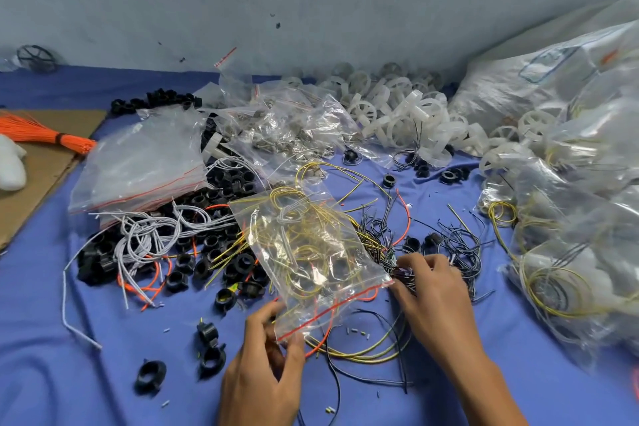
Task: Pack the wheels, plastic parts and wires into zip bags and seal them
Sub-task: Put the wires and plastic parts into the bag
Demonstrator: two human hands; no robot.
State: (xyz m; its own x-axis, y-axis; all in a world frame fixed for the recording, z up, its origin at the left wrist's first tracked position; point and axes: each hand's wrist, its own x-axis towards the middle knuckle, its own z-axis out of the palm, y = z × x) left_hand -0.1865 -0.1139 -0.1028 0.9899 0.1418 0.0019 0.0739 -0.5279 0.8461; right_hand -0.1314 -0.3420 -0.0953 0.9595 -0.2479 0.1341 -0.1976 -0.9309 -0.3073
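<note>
While left hand (pixel 263 368) pinches zip bag (pixel 311 252), wires (pixel 461 247) hide right hand (pixel 430 287) fingertips.

Small-parts packing workshop: heaped wheels (pixel 397 114), wires (pixel 460 245), zip bags (pixel 138 166) (blue cloth (pixel 69 373) underneath).

Left grip (pixel 262 367) pinched, right grip (pixel 432 290) curled, palms down.

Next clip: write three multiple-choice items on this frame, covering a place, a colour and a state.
1. The orange wire bundle lies: A on cardboard; B in a bag; C among wheels.
2. The zip bag in the left hand has a seal strip that is: A blue; B red; C green.
3. The right hand: A lies flat; B grips dark wires; C holds a wheel.
A, cardboard lies under it; B, red line at its mouth; B, its fingers curl round the bunch.
</note>
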